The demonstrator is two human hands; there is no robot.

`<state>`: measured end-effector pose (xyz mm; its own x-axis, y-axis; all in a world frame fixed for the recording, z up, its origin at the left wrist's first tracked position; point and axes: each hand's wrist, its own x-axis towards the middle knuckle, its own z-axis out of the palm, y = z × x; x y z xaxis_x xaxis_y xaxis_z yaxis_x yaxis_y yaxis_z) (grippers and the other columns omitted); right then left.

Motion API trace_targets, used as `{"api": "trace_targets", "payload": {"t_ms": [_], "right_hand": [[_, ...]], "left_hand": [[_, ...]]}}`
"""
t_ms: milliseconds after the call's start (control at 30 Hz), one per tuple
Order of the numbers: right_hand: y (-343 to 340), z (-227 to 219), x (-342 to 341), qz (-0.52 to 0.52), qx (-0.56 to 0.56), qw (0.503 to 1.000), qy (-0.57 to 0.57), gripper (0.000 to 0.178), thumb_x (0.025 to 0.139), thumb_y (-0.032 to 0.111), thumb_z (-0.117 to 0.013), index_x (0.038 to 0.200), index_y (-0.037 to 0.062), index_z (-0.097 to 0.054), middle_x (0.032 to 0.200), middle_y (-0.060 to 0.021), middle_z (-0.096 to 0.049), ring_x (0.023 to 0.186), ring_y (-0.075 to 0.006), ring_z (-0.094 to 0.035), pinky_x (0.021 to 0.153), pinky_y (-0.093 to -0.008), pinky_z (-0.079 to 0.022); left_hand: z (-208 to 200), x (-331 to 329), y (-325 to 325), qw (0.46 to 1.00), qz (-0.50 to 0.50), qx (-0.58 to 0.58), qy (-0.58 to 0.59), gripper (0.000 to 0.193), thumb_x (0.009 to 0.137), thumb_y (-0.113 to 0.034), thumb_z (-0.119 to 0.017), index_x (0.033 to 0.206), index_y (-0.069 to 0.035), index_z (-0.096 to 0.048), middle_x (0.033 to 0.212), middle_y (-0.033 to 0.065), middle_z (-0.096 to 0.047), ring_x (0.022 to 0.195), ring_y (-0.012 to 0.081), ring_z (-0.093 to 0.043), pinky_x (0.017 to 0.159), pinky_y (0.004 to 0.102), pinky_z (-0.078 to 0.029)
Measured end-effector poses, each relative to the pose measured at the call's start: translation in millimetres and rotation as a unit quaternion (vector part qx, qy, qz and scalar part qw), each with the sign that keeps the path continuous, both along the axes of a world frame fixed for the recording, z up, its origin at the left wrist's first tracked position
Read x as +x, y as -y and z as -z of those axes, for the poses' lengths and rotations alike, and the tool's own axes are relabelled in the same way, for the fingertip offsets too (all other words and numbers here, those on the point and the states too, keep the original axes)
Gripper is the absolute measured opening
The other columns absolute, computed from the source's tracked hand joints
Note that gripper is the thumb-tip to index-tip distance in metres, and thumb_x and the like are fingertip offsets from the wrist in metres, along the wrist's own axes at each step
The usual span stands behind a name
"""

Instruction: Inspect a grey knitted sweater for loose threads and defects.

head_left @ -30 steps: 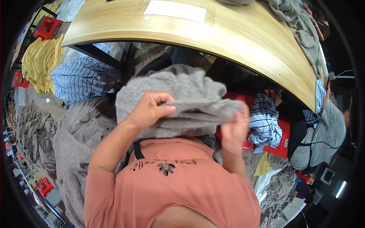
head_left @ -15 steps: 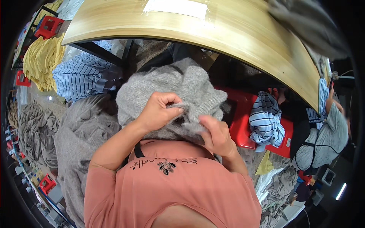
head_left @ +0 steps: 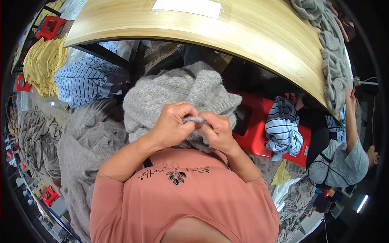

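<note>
A fuzzy grey knitted sweater (head_left: 162, 87) lies bunched on my lap, below the table edge. My left hand (head_left: 177, 123) pinches a narrow knitted edge of it between thumb and fingers. Close beside, my right hand (head_left: 216, 128) grips the same edge, its fingertips almost meeting the left ones. The short stretch of knit between the two hands is rolled or folded; I cannot tell which part of the sweater it is. Ribbed knit shows at the sweater's right side.
A wood-topped table (head_left: 251, 36) curves ahead, with grey knits (head_left: 334, 69) along its right end. Red stools (head_left: 253, 125) stand at right, a striped blue garment (head_left: 283, 125) on them. Grey garments (head_left: 91, 141) pile at left. A co-worker (head_left: 340, 158) is at far right.
My right hand has moved left and taken hold of the knitted edge beside my left hand. At the far right, the blurred grey knit has come down onto the table end; the co-worker's arm has shifted.
</note>
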<state>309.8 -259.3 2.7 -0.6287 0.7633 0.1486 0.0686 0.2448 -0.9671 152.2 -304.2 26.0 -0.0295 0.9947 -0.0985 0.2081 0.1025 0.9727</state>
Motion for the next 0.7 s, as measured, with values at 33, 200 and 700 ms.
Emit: {"api": "trace_targets", "payload": {"t_ms": [33, 200, 700], "right_hand": [[1, 1, 0, 0.001, 0.006, 1.000, -0.012, 0.016, 0.071, -0.006, -0.054, 0.085, -0.0018, -0.058, 0.068, -0.0091, -0.057, 0.056, -0.0141, -0.054, 0.050, -0.0250, -0.041], [7, 12, -1, 0.048, 0.033, 0.998, 0.000, 0.013, 0.072, -0.006, -0.053, 0.083, -0.0018, -0.058, 0.065, -0.0076, -0.057, 0.054, -0.0116, -0.052, 0.049, -0.0243, -0.040], [10, 8, 21, 0.078, 0.195, 0.976, 0.061, 0.023, 0.066, -0.009, -0.053, 0.086, 0.0000, -0.059, 0.078, -0.0118, -0.060, 0.067, -0.0226, -0.058, 0.059, -0.0295, -0.046]], "left_hand": [[1, 0, -1, 1.000, -0.002, 0.001, -0.016, 0.009, 0.063, 0.001, -0.056, 0.072, 0.002, -0.057, 0.066, 0.0089, -0.055, 0.060, 0.0154, -0.052, 0.054, 0.0268, -0.041], [12, 0, -4, 0.995, 0.009, -0.022, -0.099, 0.008, 0.065, 0.000, -0.058, 0.072, 0.003, -0.057, 0.063, 0.0081, -0.055, 0.057, 0.0154, -0.052, 0.052, 0.0277, -0.040], [23, -14, -13, 0.949, -0.092, -0.130, 0.272, 0.002, 0.074, -0.003, -0.061, 0.073, -0.002, -0.061, 0.069, -0.0023, -0.058, 0.058, 0.0022, -0.047, 0.052, 0.0174, -0.038]]}}
